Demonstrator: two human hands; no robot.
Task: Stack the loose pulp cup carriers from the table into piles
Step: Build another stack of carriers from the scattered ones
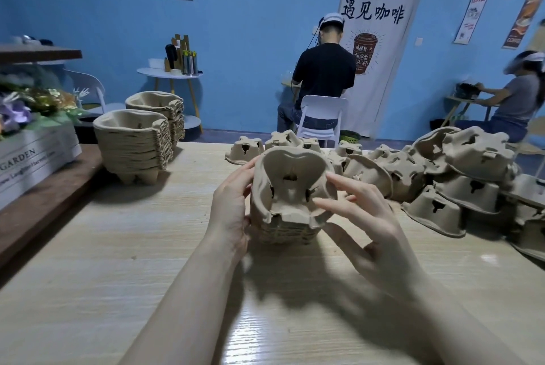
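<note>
A short pile of brown pulp cup carriers (292,196) is held tilted above the middle of the wooden table (147,246), its open cups facing me. My left hand (233,211) grips the pile's left side, fingers curled round its edge. My right hand (371,223) is at the pile's right side, fingers spread and nearly straight, fingertips touching the top carrier. Several loose carriers (460,175) lie upside down in a heap at the right and along the far edge (244,149). Two tall finished piles (134,143) (159,110) stand at the far left.
A white crate marked GARDEN (35,155) with flowers sits on a dark wooden ledge at the left. Beyond the table a person sits on a white chair (321,116), back to me. Another person sits at the far right (519,102).
</note>
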